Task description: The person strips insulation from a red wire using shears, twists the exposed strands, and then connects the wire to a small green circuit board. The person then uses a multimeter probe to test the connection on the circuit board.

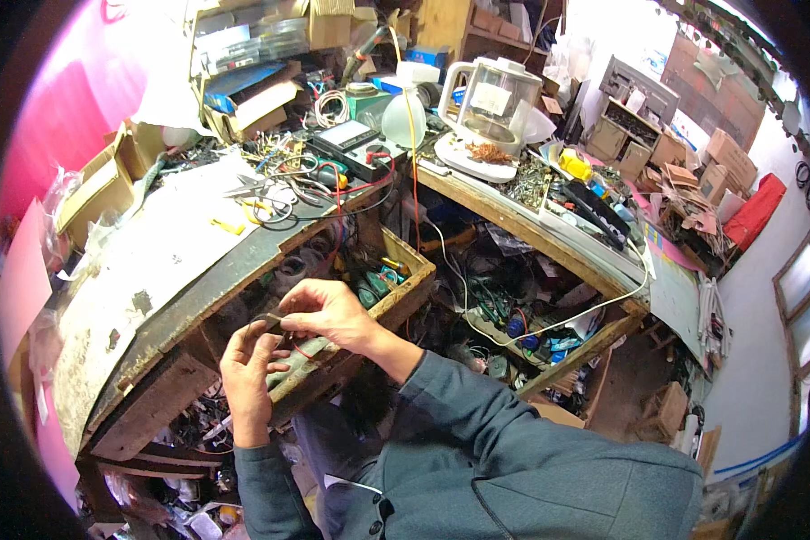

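Note:
My left hand (248, 371) and my right hand (331, 317) meet over the open drawer (396, 304) of the workbench. Between their fingertips is a small, dark, thin piece (273, 318), too small to name. Both hands are closed in a pinch around it. A short red wire (304, 353) hangs just below the fingers; whether it joins the small piece I cannot tell. Inside the drawer, behind my right hand, lie green and yellow parts (382, 281) among dark clutter.
On the left bench top (153, 297) lie scissors (243, 186), yellow-handled pliers (228, 226) and a multimeter (344, 142) with red and black leads. A glass kettle (499, 99) stands on the right bench. A white cable (549, 329) droops across that bench's front.

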A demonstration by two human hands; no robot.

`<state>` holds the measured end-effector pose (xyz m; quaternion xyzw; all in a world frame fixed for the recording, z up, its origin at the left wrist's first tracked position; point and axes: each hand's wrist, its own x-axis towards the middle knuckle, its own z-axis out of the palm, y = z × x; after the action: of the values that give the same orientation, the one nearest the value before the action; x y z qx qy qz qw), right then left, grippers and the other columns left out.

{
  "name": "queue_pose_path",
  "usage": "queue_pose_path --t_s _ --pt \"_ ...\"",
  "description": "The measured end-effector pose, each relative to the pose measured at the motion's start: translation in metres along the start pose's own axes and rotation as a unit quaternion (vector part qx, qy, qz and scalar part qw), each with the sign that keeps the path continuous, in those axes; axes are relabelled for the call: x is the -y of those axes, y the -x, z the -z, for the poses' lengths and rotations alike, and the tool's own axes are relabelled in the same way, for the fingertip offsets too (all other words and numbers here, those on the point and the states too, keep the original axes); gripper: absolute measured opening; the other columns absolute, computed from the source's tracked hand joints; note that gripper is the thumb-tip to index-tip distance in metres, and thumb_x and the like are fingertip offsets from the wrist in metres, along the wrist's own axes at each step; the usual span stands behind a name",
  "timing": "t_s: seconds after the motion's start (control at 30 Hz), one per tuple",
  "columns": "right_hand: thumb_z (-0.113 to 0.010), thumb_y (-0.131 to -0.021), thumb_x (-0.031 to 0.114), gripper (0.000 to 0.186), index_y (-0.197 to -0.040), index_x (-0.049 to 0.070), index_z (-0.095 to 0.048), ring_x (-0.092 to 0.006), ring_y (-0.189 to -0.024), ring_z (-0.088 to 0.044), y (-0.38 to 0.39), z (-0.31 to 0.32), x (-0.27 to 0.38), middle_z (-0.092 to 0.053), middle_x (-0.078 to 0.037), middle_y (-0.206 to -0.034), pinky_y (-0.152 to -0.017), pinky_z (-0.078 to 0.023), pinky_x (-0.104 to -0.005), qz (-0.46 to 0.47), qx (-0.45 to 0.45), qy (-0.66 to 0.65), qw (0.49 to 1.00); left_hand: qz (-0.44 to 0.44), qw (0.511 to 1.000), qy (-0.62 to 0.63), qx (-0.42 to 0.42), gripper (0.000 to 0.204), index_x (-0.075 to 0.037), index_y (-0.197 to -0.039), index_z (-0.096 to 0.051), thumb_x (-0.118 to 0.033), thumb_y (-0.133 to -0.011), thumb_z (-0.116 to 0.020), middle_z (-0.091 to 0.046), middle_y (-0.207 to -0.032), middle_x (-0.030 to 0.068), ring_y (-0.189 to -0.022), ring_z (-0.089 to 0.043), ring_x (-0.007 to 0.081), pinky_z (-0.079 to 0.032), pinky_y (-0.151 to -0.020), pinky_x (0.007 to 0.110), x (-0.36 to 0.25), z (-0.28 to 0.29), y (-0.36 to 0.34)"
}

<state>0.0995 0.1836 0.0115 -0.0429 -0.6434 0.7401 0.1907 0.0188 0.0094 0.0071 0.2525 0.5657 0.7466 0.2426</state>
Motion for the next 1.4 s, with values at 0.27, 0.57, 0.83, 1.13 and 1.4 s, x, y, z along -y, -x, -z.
queue_pose_path --t_s 0.27,0.57,0.83,1.13,1.4 --pt "-0.072 -0.087 0.006 0.010 -0.091 0.000 -0.065 -0.0122 -0.061 -0.062 0.005 0.117 0.185 -0.068 -0.007 -0.076 -0.052 -0.052 -0.0273 0.367 -0.287 0.067 0.882 -0.062 0.956 -0.270 0.098 0.026 0.003 -0.105 -0.068 -0.016 -0.087 -0.073 -0.072 -0.088 0.0099 -0.080 -0.066 0.0130 -0.052 -0.072 0.029 -0.001 -0.013 0.005" --pt "-0.079 -0.078 0.007 0.016 -0.090 0.000 -0.070 -0.0122 -0.062 -0.065 0.023 0.375 0.363 -0.071 -0.007 -0.075 -0.056 -0.052 -0.0251 0.339 -0.575 0.368 0.647 -0.214 0.809 -0.530 0.133 0.029 -0.006 -0.088 -0.065 -0.031 -0.079 -0.076 -0.064 -0.083 0.0120 -0.081 -0.064 0.0318 -0.052 -0.070 0.043 0.001 -0.048 0.007" --pt "-0.083 -0.073 0.024 0.026 -0.089 0.006 -0.073 -0.0150 -0.072 -0.070 0.006 0.484 0.348 -0.074 -0.006 -0.077 -0.068 -0.054 -0.0311 0.026 -0.554 0.676 0.485 -0.288 0.669 -0.656 0.198 0.013 -0.007 -0.085 -0.053 -0.018 -0.088 -0.057 -0.058 -0.076 0.0121 -0.074 -0.061 0.0268 -0.051 -0.064 0.039 0.038 -0.129 -0.032" --pt "-0.068 -0.080 0.019 0.018 -0.097 0.011 -0.071 -0.0354 -0.091 -0.068 -0.033 0.523 0.321 -0.071 -0.017 -0.094 -0.076 -0.053 -0.0436 0.068 -0.387 0.780 0.488 -0.239 0.716 -0.601 0.262 0.024 -0.002 -0.088 -0.049 -0.019 -0.085 -0.066 -0.054 -0.078 0.0131 -0.074 -0.059 0.0315 -0.050 -0.063 0.042 0.026 -0.129 -0.040" --pt "-0.062 -0.089 0.023 0.021 -0.096 0.006 -0.070 -0.0367 -0.088 -0.068 -0.062 0.589 0.312 -0.071 -0.019 -0.095 -0.075 -0.053 -0.0435 0.125 -0.214 0.810 0.532 -0.202 0.718 -0.606 0.277 0.026 -0.001 -0.086 -0.050 -0.021 -0.086 -0.066 -0.054 -0.079 0.0142 -0.075 -0.058 0.0333 -0.049 -0.065 0.043 0.022 -0.136 -0.044"
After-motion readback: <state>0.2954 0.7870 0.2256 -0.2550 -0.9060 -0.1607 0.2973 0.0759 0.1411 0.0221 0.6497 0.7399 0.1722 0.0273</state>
